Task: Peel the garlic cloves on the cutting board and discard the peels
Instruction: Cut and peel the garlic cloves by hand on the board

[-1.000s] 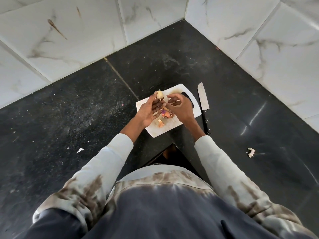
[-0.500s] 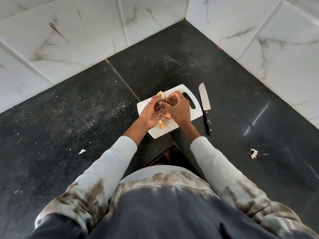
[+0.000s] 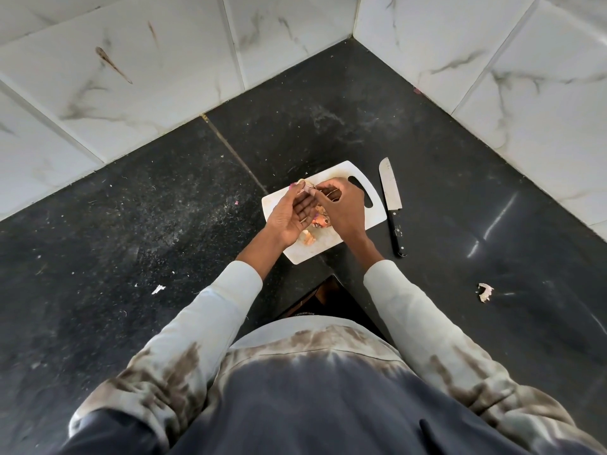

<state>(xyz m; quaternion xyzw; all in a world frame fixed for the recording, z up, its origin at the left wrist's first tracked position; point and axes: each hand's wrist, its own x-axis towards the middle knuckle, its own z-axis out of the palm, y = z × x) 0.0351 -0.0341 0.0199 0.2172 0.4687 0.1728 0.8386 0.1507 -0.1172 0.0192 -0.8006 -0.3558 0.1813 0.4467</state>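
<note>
Since a second ago my right hand (image 3: 341,208) has closed in on the left hand (image 3: 290,215); both now pinch one garlic clove (image 3: 304,185) above the white cutting board (image 3: 374,215), frame center. Peels (image 3: 320,221) lie beneath; knife (image 3: 391,201) just right.

— What blocked the right side?
— A knife (image 3: 391,201) lay just beside the cutting board (image 3: 374,215); a peel scrap (image 3: 484,292) sat well apart.
— And left?
— Bare black counter (image 3: 131,224), walled behind by tiles (image 3: 147,77).
</note>
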